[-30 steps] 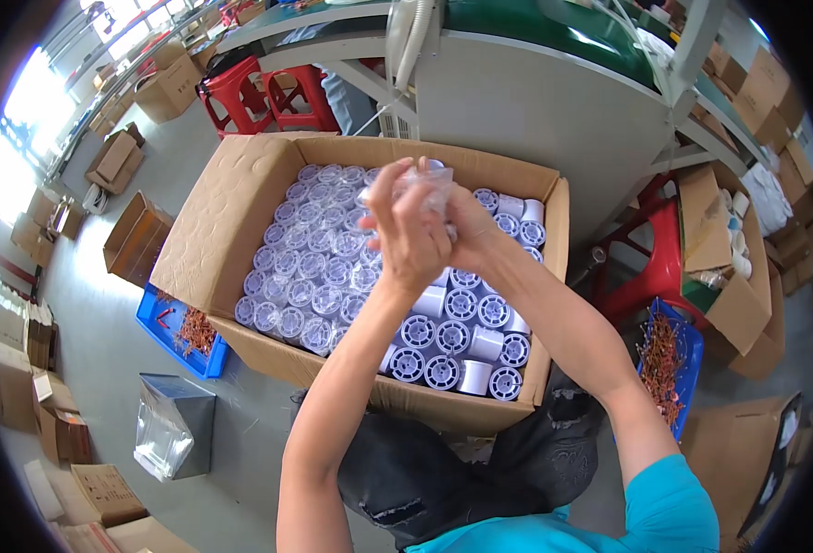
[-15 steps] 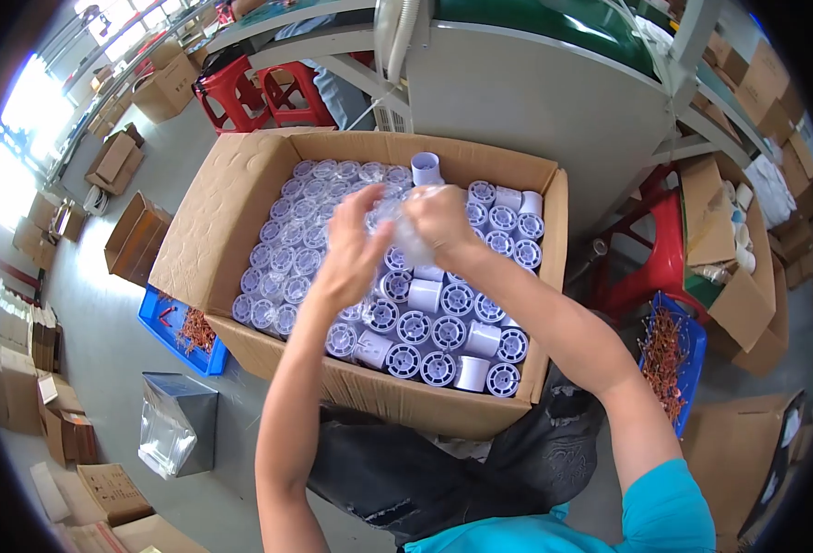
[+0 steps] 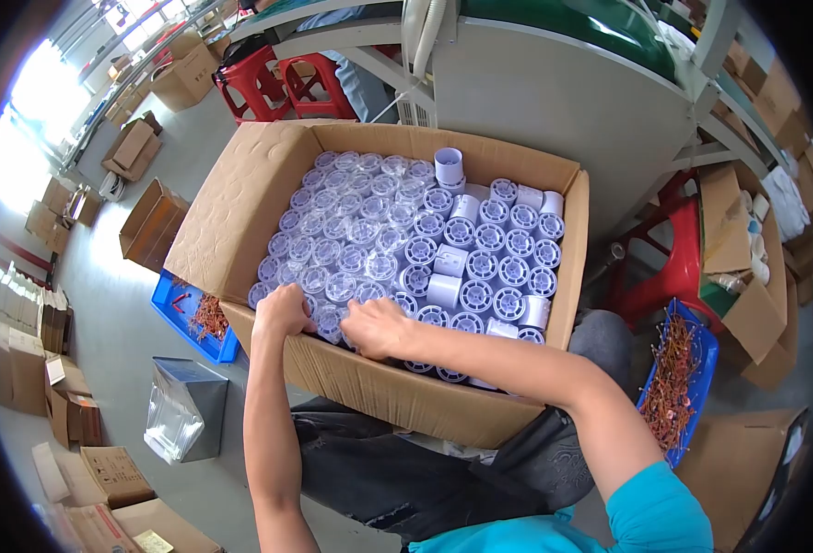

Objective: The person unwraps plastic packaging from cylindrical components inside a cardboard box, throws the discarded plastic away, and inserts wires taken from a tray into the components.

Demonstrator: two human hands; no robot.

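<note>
A cardboard box point(image 3: 379, 387) in front of me is packed with rows of pale lavender plastic spools point(image 3: 476, 296), most showing a spoked round end and a few lying on their side. Clear, shiny plastic pieces point(image 3: 334, 228) cover the spools on the left part. At the box's near wall my left hand point(image 3: 285, 310) is closed, knuckles up, its fingertips pointing down inside the edge. Just right of it, my right hand point(image 3: 379, 329) is also closed, its fingers curled down among the near spools. What either hand grips is hidden. One spool point(image 3: 449, 166) stands raised at the back.
Blue trays of reddish-brown small parts lie on the floor, one at left point(image 3: 194, 318) and one at right point(image 3: 681, 387). A metal bin point(image 3: 185, 410) stands at left. Behind the box is a grey machine panel point(image 3: 554, 92); red stools point(image 3: 250, 83) and open cartons surround the area.
Both hands have come from above the middle of the box down to its near edge. The clear plastic bunched in them is no longer seen there. The view has shifted slightly.
</note>
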